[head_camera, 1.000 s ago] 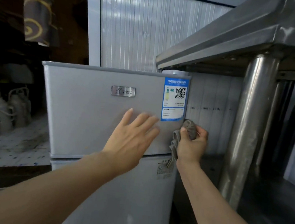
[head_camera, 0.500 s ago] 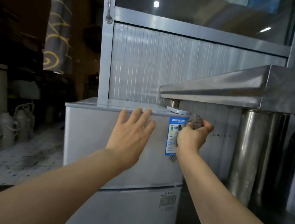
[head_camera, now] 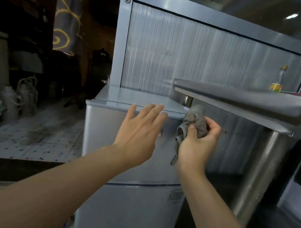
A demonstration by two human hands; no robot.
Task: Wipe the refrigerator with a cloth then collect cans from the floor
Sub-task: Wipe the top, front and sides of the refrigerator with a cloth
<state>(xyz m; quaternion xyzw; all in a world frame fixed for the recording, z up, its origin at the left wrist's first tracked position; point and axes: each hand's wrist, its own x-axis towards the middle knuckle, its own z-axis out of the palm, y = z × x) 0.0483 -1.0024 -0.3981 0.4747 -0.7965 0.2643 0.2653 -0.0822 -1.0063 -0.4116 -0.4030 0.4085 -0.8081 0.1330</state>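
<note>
Head view looks down at a small grey refrigerator (head_camera: 123, 148) that stands against a ribbed metal wall (head_camera: 171, 56), with a steel surface (head_camera: 241, 99) jutting over its right side on a thick round leg (head_camera: 257, 173). The right hand (head_camera: 198, 143) has its grip clenched round a bunched grey cloth (head_camera: 195, 121), thumb pressed into the wad, a loose tail of fabric hanging below the palm. The cloth sits at the front right corner of the refrigerator's top, just under the edge of the steel surface; whether it touches the metal I cannot tell, as the hand is blurred. The left hand (head_camera: 140, 131) is released, fingers straight and spread, in front of the upper door near its top edge, and seems to hover or lightly brace there.

By the look of it, the wiping step is in hand and the top of the refrigerator is the part being reached. The next move calls for sliding the cloth flat across the top towards its left edge, keeping the knuckles clear of the overhanging steel edge. A bottle (head_camera: 278, 79) stands on the steel surface, well apart from the hands. No cans show on the tiled floor (head_camera: 31, 134) in this view, so collecting them looks not yet begun.
</note>
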